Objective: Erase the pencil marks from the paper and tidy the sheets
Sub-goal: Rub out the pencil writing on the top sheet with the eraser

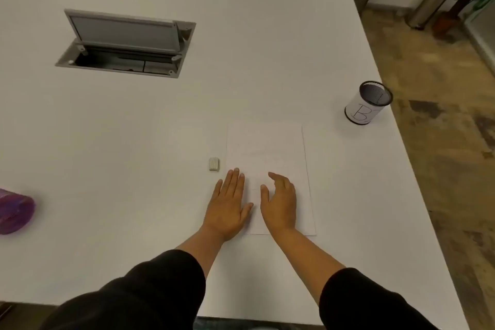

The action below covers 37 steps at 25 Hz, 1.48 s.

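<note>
On the white surface (160,120), seen from the head camera, we find a sheet of paper (270,153) lying flat near the front edge, its long side running away from us. We see only very faint traces on it, too pale for us to read. Our left hand (227,206) lies palm down with straight fingers held close together; it rests across the paper's left edge, partly on the sheet and partly on the bare surface. Our right hand (280,203) is over the lower middle of the sheet, its fingers relaxed and slightly bent, the thumb spread toward the left hand. It grips nothing, and we cannot tell whether it presses the paper or floats just above it. Both forearms come up from the bottom in dark sleeves (150,295).

Just beside the paper's left edge, close ahead of our left fingertips, lies a small pale eraser (214,164), apart from the sheet. Well off to the right, near the surface's right edge, stands a mesh pen cup (368,103) wrapped in white paper with a handwritten letter B. Farther back on the left a grey hatch (126,43) set in the surface stands open. At the far left edge we glimpse a blurred purple object (14,211).
</note>
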### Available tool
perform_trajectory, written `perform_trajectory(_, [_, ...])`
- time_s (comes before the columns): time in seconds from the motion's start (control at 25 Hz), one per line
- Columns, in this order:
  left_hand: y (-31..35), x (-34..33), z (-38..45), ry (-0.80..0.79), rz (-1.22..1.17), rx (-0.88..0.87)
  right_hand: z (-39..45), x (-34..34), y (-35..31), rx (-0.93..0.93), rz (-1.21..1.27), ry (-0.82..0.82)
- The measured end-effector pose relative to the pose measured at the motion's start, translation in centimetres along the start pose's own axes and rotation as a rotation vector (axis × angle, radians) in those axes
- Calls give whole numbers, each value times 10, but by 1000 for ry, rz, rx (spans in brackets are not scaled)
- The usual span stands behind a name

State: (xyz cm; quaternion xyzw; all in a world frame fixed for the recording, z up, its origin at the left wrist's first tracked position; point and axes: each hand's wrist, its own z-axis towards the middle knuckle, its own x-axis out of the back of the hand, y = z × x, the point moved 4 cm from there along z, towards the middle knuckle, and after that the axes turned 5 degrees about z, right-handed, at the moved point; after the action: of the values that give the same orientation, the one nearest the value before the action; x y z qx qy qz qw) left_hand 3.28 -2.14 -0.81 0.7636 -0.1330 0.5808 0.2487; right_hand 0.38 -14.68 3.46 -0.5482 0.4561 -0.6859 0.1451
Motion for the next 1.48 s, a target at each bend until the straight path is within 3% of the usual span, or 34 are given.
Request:
perform_trajectory(0.12, [-16,-8,2,-8,51,-20,12,-17,-12,-34,107,-8])
perform_trajectory(0.24, [-19,-13,0,-5,61,-68,31,-46,-36,7,120,-156])
perform_trajectory(0.4, [-19,-14,-4,-72,75,-94,57,-95,-63,239,-160,-487])
perform_trajectory(0.52, [-21,-12,-5,-105,42,-97,67,-115,-65,305,-300,-601])
perform_trajectory(0.64, [-21,-13,-4,-77,-11,-103,70,-104,-68,198,-99,-453])
perform_trajectory(0.76, [-28,1,5,-3,-126,-80,74,-54,-49,-52,237,-62])
perform_trajectory(0.84, [-40,17,16,-37,-215,-13,66,-9,-20,-233,392,153])
perform_trajectory(0.96, [-52,30,38,-149,-185,2,35,32,19,-470,539,301])
perform_trajectory(1.16, [-38,18,44,-380,-96,-59,-10,14,36,-495,383,232])
perform_trajectory(1.48, [-32,14,49,-497,45,44,11,-31,2,-21,83,-46])
